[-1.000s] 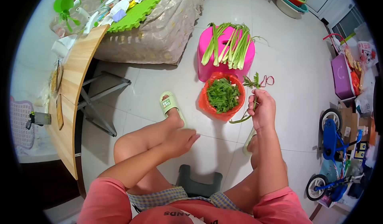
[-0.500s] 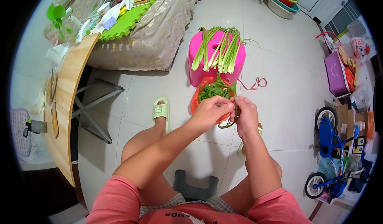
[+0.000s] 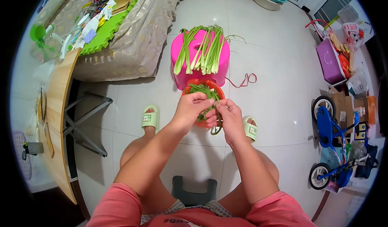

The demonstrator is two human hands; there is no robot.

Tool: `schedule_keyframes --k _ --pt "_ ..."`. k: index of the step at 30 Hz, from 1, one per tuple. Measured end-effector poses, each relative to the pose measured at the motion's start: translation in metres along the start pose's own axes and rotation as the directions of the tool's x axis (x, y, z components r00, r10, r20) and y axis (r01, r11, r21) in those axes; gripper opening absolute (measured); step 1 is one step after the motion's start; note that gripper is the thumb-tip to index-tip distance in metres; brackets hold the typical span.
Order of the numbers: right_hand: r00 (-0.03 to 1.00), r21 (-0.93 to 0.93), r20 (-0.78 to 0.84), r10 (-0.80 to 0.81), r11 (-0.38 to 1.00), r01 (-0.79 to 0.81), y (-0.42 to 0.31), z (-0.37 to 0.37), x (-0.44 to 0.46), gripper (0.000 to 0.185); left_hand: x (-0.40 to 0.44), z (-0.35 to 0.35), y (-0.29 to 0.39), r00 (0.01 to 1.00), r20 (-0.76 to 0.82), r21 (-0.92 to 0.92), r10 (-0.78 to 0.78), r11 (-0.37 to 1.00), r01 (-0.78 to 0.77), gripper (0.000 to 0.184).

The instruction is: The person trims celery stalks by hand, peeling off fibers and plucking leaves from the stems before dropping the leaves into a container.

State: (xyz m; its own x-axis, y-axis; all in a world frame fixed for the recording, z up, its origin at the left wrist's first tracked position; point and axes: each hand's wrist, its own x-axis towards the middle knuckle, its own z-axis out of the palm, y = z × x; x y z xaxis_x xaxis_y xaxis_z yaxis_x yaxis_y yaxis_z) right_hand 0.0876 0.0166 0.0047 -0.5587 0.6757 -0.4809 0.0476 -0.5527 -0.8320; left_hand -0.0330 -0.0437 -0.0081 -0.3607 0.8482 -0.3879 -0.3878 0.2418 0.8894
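Note:
My left hand (image 3: pixel 194 110) and my right hand (image 3: pixel 229 121) meet over a red bag-lined container (image 3: pixel 220 90) of green leaves (image 3: pixel 199 88). Both hands are closed on a thin green stalk (image 3: pixel 217 129), pinched between the fingertips, its lower end curving down below them. Beyond the container stands a pink stool (image 3: pixel 177 51), with several celery stalks (image 3: pixel 209 57) lying across its top. The hands hide part of the container and the leaves.
A red string (image 3: pixel 247 80) lies on the floor right of the stool. At left are a wooden table (image 3: pixel 58 101) and a cloth-covered bed (image 3: pixel 133 45). A blue balance bike (image 3: pixel 328 134) and a purple bin (image 3: pixel 332 61) stand at right.
My left hand has come up from my knee to meet my right hand at the stalk. Both are now over the container. The whole view has shifted, moving the stool leftward in it.

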Motion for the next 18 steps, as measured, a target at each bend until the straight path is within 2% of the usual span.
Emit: schedule_keyframes --k 2,6,8,11,14,18 --pt "0.996 0.024 -0.087 -0.030 0.999 0.032 -0.002 0.002 0.001 0.010 0.002 -0.003 -0.001 0.999 0.033 -0.096 -0.024 0.995 0.027 0.012" --pt "0.997 0.041 -0.051 -0.062 0.997 0.064 0.000 -0.003 0.007 0.008 0.004 -0.001 -0.001 0.998 0.055 -0.080 -0.011 0.997 0.015 0.010" --pt "0.995 0.030 -0.044 -0.091 0.995 0.092 0.004 -0.003 0.008 0.007 0.004 0.000 -0.001 0.997 0.041 -0.045 0.064 0.997 -0.063 0.008" --pt "0.995 0.092 -0.075 -0.068 0.993 0.075 0.001 -0.002 0.006 0.008 0.005 0.000 -0.005 0.996 0.031 0.048 0.081 0.995 -0.082 0.007" --pt "0.994 0.110 -0.077 -0.080 0.990 0.088 0.003 -0.003 0.007 0.009 0.005 0.006 -0.007 0.987 0.027 0.038 0.158 0.987 -0.159 0.011" --pt "0.995 0.124 -0.048 -0.086 0.988 0.092 0.001 -0.004 0.006 0.009 0.007 0.005 -0.009 0.984 0.061 0.080 0.170 0.981 -0.175 0.010"
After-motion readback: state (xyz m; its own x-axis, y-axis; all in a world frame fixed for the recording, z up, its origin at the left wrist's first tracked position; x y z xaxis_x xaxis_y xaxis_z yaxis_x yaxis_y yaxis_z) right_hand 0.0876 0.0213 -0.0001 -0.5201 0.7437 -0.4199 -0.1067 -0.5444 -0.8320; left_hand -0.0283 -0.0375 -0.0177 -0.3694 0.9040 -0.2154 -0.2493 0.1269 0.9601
